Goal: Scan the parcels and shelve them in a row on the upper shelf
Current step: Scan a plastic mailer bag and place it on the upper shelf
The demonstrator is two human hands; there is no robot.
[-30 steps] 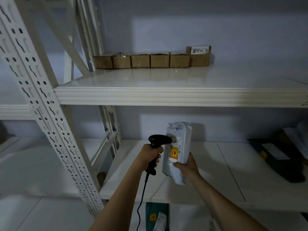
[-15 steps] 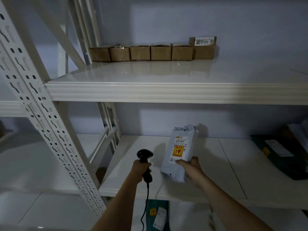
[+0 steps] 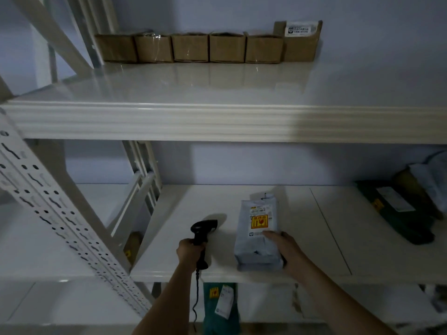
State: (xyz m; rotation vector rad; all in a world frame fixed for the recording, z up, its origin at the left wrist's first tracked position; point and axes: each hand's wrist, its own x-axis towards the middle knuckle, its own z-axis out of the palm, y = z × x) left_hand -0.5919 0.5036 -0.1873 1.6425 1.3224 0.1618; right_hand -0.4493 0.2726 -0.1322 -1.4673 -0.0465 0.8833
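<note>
Below the upper shelf [image 3: 217,122], over the front of the middle shelf board, the person holds a grey mailer parcel [image 3: 260,234] with its label side facing them. The right hand [image 3: 287,250] grips the parcel's lower right part, thumb across the front just beneath the yellow sticker, fingers curled behind it. The left hand [image 3: 189,252] is wrapped tight round the handle of a black barcode scanner [image 3: 202,234], whose head points towards the parcel but sits a little apart from it, its cord hanging down past the shelf edge.

Up on the upper shelf a row of cardboard boxes [image 3: 208,45] stands against the back wall, touching side to side, the rightmost one taller and labelled. To the right of that tall box the shelf surface is bare.

The step in hand looks to me like moving from scan to shelving. I cannot tell whether the scan registered; if not, the scanner head should be aimed squarely at the white printed label above the sticker, with the thumb kept clear of the code. For shelving, the soft bag will likely sag, so it is better lifted from beneath, raised clear of the shelf lip, and set upright just beside the tall box so that it continues the line. The scanner cord should be kept from snagging on the shelf edge.
</note>
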